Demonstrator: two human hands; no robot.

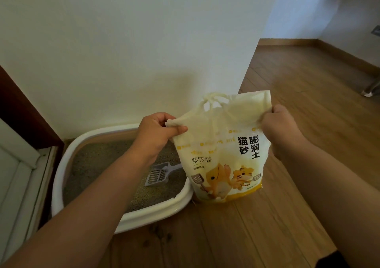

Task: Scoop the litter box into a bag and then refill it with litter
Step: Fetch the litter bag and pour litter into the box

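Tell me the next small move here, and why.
Probably lift and swing the litter bag left over the litter box, ready to tip. Both the left hand and the right hand already pinch its top corners, but it sits on the wooden floor beside the box. The scoop lies in the litter, so mind it.

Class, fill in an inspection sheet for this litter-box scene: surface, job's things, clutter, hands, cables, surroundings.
Surface: wooden floor, with specks beside the litter box.
Job's things: litter box holds litter and a grey scoop; yellow litter bag stands upright beside it, to its right.
Clutter: nothing seen.
Hands: left hand and right hand each pinch a top corner of the bag.
Cables: nothing seen.
Surroundings: white wall behind; door frame at left.
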